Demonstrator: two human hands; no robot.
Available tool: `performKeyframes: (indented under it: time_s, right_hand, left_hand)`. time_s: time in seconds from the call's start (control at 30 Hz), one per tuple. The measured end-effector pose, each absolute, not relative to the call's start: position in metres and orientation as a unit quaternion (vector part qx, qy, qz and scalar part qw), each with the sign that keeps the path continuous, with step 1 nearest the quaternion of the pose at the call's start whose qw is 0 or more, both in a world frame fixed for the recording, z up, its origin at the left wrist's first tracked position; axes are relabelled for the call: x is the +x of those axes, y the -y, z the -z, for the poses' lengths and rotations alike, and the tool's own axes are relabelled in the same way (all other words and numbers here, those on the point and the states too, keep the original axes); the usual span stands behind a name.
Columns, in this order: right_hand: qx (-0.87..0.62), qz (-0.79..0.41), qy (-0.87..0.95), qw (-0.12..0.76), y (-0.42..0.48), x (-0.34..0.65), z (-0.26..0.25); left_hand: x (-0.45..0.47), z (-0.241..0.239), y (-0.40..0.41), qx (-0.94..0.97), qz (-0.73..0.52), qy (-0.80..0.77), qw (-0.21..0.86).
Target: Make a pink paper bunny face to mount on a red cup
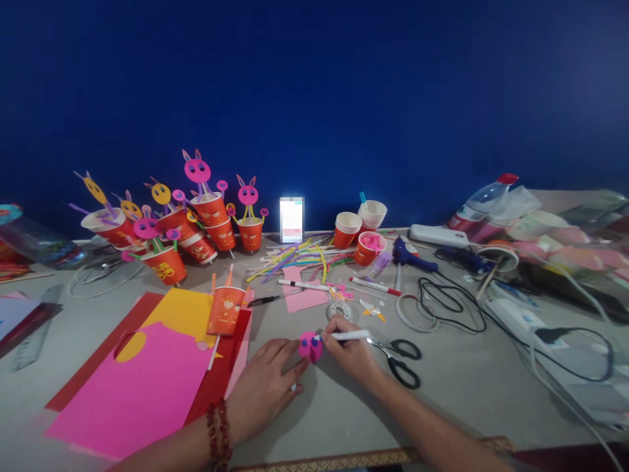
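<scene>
My left hand lies on the table with its fingers pressed against a small pink paper cut-out, holding it in place. My right hand grips a white marker pen whose tip touches the cut-out, which shows dark dots. A bead bracelet sits on my left wrist. Black-handled scissors lie just right of my right hand.
Pink, yellow and red paper sheets lie at the left with an orange cup on them. Orange cups with paper animal heads stand behind. Straws, markers, a blue glue gun, cables and a power strip fill the right.
</scene>
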State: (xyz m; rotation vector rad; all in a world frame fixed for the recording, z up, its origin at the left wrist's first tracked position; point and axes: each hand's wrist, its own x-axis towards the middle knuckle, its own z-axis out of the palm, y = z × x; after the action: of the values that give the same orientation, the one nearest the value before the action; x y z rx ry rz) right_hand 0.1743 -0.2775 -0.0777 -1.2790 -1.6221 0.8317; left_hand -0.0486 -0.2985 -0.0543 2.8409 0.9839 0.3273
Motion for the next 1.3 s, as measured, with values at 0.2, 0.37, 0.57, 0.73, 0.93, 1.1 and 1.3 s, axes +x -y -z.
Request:
performKeyframes:
  time_s: [0.2,0.37,0.57,0.73,0.93,1.1,1.3]
  right_hand:
    - [-0.511,-0.384,0.621,0.453,0.277,0.173,0.074]
    - [-0.522,-0.373,0.618,0.455,0.273,0.173,0.066]
    - [-0.509,-0.366,0.643,0.440,0.270,0.161,0.070]
    - [-0.508,-0.360,0.649,0.436,0.271,0.155,0.076]
    - [-0.514,-0.356,0.658,0.420,0.272,0.156,0.075]
    - [-0.516,-0.350,0.668,0.406,0.272,0.156,0.075]
    - [-0.520,-0.342,0.676,0.394,0.271,0.156,0.076]
  left_hand:
    - [-0.048,0.054,0.299,0.937,-0.106,-0.328,0.062]
    - [-0.048,0.055,0.299,0.938,-0.105,-0.324,0.064]
    - [-0.048,0.056,0.298,0.936,-0.106,-0.330,0.066]
    - [-0.049,0.055,0.298,0.936,-0.111,-0.326,0.069]
    - [-0.049,0.052,0.299,0.934,-0.107,-0.331,0.075]
    - [-0.048,0.054,0.298,0.934,-0.104,-0.333,0.079]
    - [-0.049,0.054,0.299,0.935,-0.105,-0.330,0.081]
